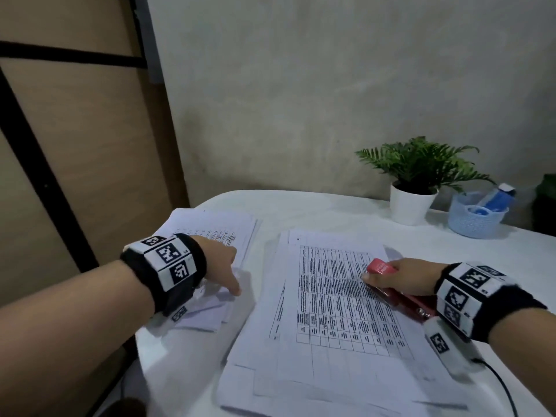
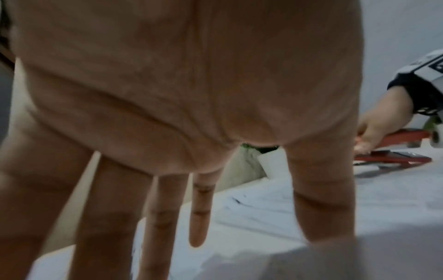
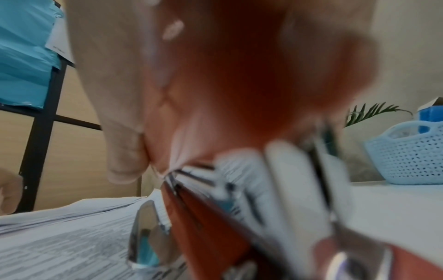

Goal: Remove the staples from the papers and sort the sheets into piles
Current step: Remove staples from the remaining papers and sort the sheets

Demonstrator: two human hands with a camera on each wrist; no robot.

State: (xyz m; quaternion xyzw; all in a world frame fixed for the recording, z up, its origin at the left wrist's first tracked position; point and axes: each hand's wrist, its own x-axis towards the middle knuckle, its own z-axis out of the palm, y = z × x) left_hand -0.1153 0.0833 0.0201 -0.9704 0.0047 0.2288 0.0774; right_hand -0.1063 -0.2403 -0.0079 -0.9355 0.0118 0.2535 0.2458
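Note:
A thick pile of printed table sheets (image 1: 331, 311) lies in the middle of the white table (image 1: 331, 212). A second pile of sheets (image 1: 216, 230) lies at the left, with smaller loose sheets (image 1: 207, 311) in front of it. My left hand (image 1: 222, 266) hovers over the left pile, fingers (image 2: 199, 217) straight and spread, holding nothing. My right hand (image 1: 400, 275) grips a red stapler (image 1: 391, 284) at the right edge of the middle pile. The stapler (image 3: 215, 217) shows close and blurred in the right wrist view, its metal parts over the printed sheet (image 3: 59, 252).
A potted fern in a white pot (image 1: 412, 203) and a light blue basket (image 1: 475, 218) with blue items stand at the back right. A black cable (image 1: 499, 383) runs off my right wrist. Wooden panels with a black frame (image 1: 36, 152) stand left of the table.

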